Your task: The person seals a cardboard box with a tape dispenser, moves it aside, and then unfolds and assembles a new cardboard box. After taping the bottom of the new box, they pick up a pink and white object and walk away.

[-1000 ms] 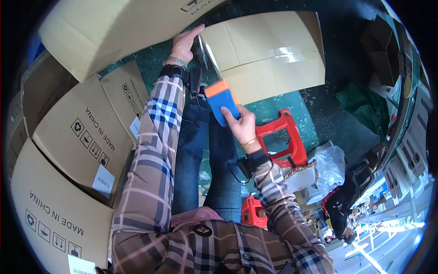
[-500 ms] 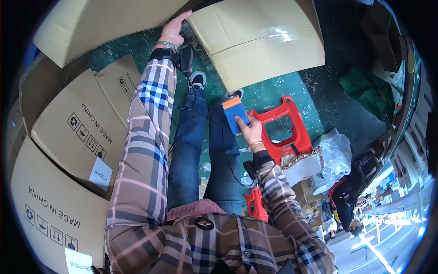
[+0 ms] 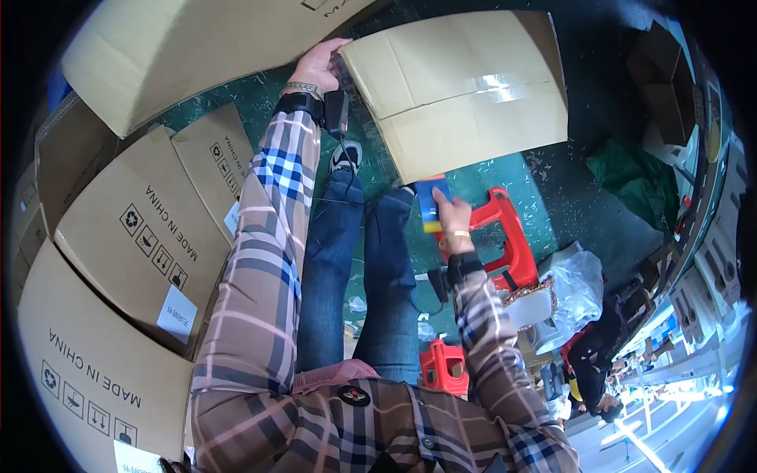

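Observation:
At the top centre a tan cardboard box [image 3: 465,94] stands tilted, a shiny strip of clear tape along its seam. My left hand [image 3: 319,68] grips the box at its upper left corner; part of the fingers is hidden there. In my right hand [image 3: 453,216] is a blue block-shaped tool [image 3: 430,203] with an orange and a yellow end, whose exact kind I cannot make out. Its far end is right at the box's lower edge, and I cannot tell whether the two touch.
A red plastic stool [image 3: 516,244] stands beside my right hand, near a clear plastic bag [image 3: 574,288]. Printed cartons [image 3: 130,229] are stacked on my left. Another large carton [image 3: 197,55] is at the upper left. A smaller red stool [image 3: 445,366] sits lower down. Scraps litter the green floor [image 3: 505,169].
The blue tool in my right hand has moved right, up against the box's lower edge. My left hand and the box have shifted slightly right and down in view.

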`<state>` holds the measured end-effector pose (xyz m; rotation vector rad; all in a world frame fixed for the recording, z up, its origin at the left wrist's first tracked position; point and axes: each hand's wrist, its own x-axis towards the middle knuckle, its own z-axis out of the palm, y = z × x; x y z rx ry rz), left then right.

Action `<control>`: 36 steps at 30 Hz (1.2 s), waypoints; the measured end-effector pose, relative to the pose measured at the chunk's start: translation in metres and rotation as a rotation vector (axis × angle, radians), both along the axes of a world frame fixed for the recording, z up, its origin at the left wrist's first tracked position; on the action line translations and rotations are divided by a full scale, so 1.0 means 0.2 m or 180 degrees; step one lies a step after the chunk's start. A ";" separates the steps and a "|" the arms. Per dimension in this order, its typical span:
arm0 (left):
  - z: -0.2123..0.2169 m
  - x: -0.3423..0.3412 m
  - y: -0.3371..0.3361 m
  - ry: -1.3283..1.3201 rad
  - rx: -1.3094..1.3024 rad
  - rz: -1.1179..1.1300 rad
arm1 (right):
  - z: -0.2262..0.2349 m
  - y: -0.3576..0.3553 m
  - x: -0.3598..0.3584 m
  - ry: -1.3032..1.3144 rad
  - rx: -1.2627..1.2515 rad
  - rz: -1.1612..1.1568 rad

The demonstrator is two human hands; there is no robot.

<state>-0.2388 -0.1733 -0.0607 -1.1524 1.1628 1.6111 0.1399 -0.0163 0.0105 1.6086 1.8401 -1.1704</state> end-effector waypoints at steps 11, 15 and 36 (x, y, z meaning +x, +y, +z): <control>-0.45 0.57 -0.34 0.0455 -0.0481 0.0066 | 0.31 0.23 -0.38 0.1323 0.2915 0.2681; -0.29 1.07 -0.35 0.0153 -0.0270 0.0298 | 0.18 0.56 -0.61 0.1258 0.3322 0.3269; 0.33 1.66 0.20 -0.0177 0.0454 0.3065 | 0.00 -0.12 -1.69 0.1957 0.1211 0.4807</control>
